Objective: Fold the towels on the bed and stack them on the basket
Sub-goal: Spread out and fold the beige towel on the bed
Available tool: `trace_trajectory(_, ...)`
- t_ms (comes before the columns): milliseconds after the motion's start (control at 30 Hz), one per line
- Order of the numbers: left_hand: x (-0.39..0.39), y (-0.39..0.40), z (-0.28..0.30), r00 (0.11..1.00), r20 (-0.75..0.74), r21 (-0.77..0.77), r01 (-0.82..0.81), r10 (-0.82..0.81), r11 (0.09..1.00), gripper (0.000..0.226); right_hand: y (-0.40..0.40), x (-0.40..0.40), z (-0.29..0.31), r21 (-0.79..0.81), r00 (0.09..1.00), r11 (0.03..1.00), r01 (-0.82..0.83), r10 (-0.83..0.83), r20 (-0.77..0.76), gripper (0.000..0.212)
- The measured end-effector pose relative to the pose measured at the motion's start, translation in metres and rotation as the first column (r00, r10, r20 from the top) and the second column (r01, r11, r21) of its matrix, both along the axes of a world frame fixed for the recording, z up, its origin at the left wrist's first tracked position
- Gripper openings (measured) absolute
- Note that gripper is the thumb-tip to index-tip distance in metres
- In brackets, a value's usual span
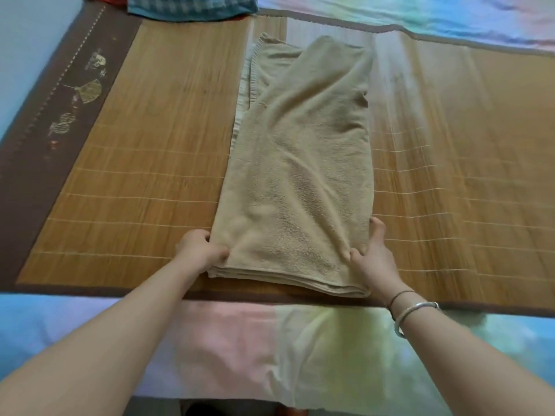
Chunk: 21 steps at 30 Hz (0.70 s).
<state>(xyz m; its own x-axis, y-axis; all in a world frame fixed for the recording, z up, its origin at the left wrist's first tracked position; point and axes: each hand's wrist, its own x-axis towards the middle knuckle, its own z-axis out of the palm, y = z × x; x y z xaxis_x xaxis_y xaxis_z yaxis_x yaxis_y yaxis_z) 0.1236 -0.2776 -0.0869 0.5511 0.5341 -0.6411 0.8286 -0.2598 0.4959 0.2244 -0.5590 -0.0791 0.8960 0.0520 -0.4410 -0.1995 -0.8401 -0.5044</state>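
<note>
A beige towel (pixel 300 163) lies lengthwise on the bamboo mat (pixel 144 163), folded into a long narrow strip of several layers, its far end rumpled and uneven. My left hand (pixel 199 250) pinches the near left corner of the strip. My right hand (pixel 374 259) grips the near right corner, thumb on top of the cloth. Both hands sit close to the mat's near edge. No basket is in view.
A blue checked cloth (pixel 192 7) is bunched at the far edge, top left. A pastel rainbow sheet (pixel 270 349) covers the bed around the mat. The mat's brown embroidered border (pixel 60 109) runs along the left. Bracelets circle my right wrist.
</note>
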Motion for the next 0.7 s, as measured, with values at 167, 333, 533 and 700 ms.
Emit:
trace_trajectory(167, -0.005, 0.076, 0.027, 0.996, 0.06, 0.184, -0.071, 0.061, 0.98, 0.027, 0.071, -0.032, 0.008, -0.02, 0.938, 0.943, -0.333, 0.329, -0.107, 0.075)
trace_trajectory(333, -0.019, 0.173, 0.057, 0.97, 0.202, 0.431, -0.214, 0.138, 0.876, 0.03, 0.177, -0.089, 0.011, 0.309, 0.902, 0.91, -0.276, 0.356, -0.244, 0.075)
trace_trajectory(533, -0.039, 0.239, 0.05, 0.986, 0.164, 0.533, -0.086, -0.003, 0.842, 0.061, 0.319, -0.152, 0.004, 0.558, 0.754, 0.81, -0.182, 0.479, -0.449, 0.08)
trace_trajectory(700, -0.072, 0.241, 0.025, 0.974, 0.068, 0.418, 0.17, -0.218, 0.892, 0.035, 0.362, -0.143, 0.019, 0.599, 0.573, 0.797, -0.075, 0.526, -0.629, 0.062)
